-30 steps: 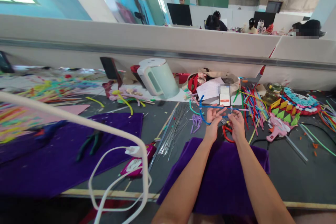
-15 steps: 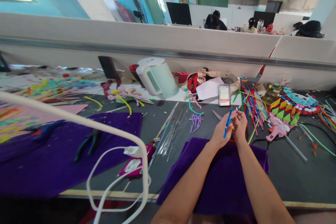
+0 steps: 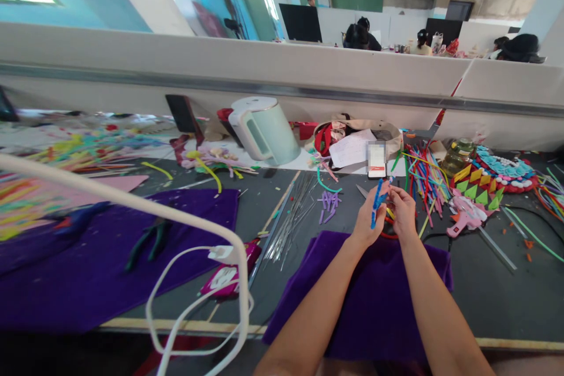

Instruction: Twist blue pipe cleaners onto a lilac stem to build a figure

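- We see a dark table (image 3: 484,288) that runs the full width of the view, with a pale partition (image 3: 220,76) along its far edge.
- A large purple cloth (image 3: 88,270) lies on the left part of the table, with pliers (image 3: 147,241) on it.
- A smaller purple cloth (image 3: 374,305) lies at the near edge, under both forearms.
- A white cord (image 3: 185,305) loops in front of the left cloth, close to the camera.
- A pale green kettle (image 3: 264,129) stands at the back of the table, left of centre.
- A heap of coloured pipe cleaners (image 3: 423,179) lies right of the hands, and beyond it a pink glue gun (image 3: 462,217).
- A bundle of thin metal wires (image 3: 291,211) lies on the table between the two cloths.
- A phone (image 3: 376,160) leans just behind the hands.
- Our left hand (image 3: 368,220) is closed on a blue pipe cleaner (image 3: 376,202), holding it about upright above the far edge of the smaller cloth.
- Our right hand (image 3: 403,214) sits just beside the left, its fingers narrowed at the top end of the same blue piece; we cannot tell how firmly it pinches it.
- A red loop (image 3: 388,229) lies on the table beneath the hands.
- Short purple bits (image 3: 328,202) lie scattered left of the hands.
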Motion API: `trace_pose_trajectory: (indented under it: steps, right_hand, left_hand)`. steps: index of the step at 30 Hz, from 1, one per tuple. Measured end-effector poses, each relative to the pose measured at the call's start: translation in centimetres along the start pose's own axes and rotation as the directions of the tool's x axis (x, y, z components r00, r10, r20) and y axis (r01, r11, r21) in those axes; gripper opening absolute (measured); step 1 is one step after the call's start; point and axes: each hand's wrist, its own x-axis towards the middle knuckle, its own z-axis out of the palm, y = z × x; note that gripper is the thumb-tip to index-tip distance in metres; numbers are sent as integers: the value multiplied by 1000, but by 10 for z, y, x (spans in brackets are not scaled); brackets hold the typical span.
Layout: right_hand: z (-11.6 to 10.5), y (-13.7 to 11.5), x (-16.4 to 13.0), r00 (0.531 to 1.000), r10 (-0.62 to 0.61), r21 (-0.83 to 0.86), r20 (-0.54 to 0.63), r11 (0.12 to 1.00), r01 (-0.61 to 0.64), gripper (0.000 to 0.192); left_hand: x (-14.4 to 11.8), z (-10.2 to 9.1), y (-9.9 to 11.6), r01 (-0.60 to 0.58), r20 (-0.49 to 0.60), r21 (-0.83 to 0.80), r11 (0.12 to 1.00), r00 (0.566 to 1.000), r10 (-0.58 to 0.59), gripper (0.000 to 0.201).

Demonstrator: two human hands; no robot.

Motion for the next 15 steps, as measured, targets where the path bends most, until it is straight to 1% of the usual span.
trace_pose_trajectory:
  steps: [2,4,6,7,9,11,13,15]
  right_hand:
    - [-1,-1,3,999,35,80,-8,996,-34,23]
    - [-3,-3,5,998,64,155,-7,986,-62,25]
    - [-3,-5,5,995,94,219,22,971,-96,27]
    - [-3,-7,5,993,107,244,48,963,-115,27]
    - [-3,-9,4,987,124,277,106,949,-149,27]
    - [-2,-11,2,978,131,288,161,942,-174,27]
    - [-1,-12,1,969,135,285,207,939,-192,27]
    - [0,-12,0,963,138,269,231,942,-199,26]
  left_hand:
    - [3,0,1,58,-60,-146,988,996,-67,40]
    - [6,-2,2,112,-125,-335,935,979,-162,41]
    - [10,-5,3,152,-166,-525,838,947,-276,41]
    - [12,-7,3,172,-163,-610,773,928,-335,41]
    - [15,-11,1,215,-112,-747,629,892,-438,43]
    - [16,-14,-2,260,-42,-825,501,857,-513,44]
    - [16,-17,-5,305,22,-858,414,826,-563,43]
    - [16,-18,-8,348,79,-862,368,810,-581,42]
